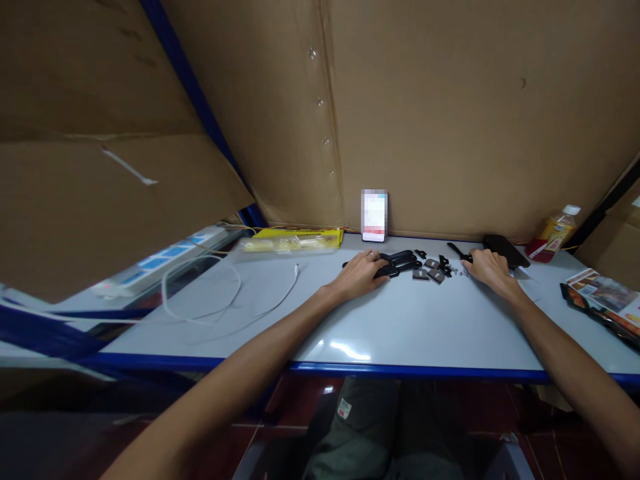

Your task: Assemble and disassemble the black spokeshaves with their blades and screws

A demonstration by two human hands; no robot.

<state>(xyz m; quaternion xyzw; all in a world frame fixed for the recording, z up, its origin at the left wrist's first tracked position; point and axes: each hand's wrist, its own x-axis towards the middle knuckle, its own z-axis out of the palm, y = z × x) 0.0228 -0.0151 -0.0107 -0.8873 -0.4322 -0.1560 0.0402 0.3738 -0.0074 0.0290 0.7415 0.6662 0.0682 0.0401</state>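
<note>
My left hand (365,272) lies over a bunch of black plastic handles (403,259) on the table, its fingers curled round their near ends. Just right of these are several flat grey-brown plates (435,275) and small black clip-like parts (443,262). Tiny metal screws (457,271) are scattered between the plates and my right hand (487,268). My right hand rests closed on the table with its fingertips by the screws; what they pinch is too small to make out. A slim black piece (456,251) sticks out beyond its fingers.
A phone (375,217) leans on the cardboard wall (450,120). Behind my right hand is a dark case (503,250), then a drink bottle (554,233) and packets (603,297). Leftward lie a clear plastic package (290,244), a white cable (237,293) and a power strip (160,262).
</note>
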